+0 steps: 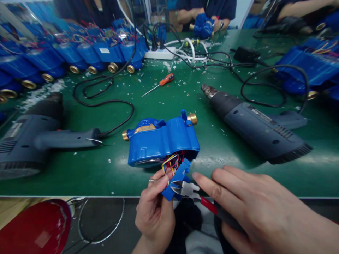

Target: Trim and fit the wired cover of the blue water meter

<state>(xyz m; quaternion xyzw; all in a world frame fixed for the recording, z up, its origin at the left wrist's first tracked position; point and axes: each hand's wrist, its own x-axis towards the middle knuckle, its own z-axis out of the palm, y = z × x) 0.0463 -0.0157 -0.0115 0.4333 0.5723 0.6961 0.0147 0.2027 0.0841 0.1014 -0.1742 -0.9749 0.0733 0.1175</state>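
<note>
Pinched in my left hand is a small blue plastic part, with coloured wires running from it into a blue water meter housing. The housing lies on the table just beyond, its brass threaded ends at left and right. My right hand is wrapped round red-and-black handled side cutters. The cutters' jaws lie against the blue part beside my left fingertips. Whether a wire sits between the jaws, I cannot tell.
Heat guns lie left and right on the green table. An orange screwdriver and a white power strip are farther back. Several blue meters line the back left. Black cables cross the table. Co-workers sit opposite.
</note>
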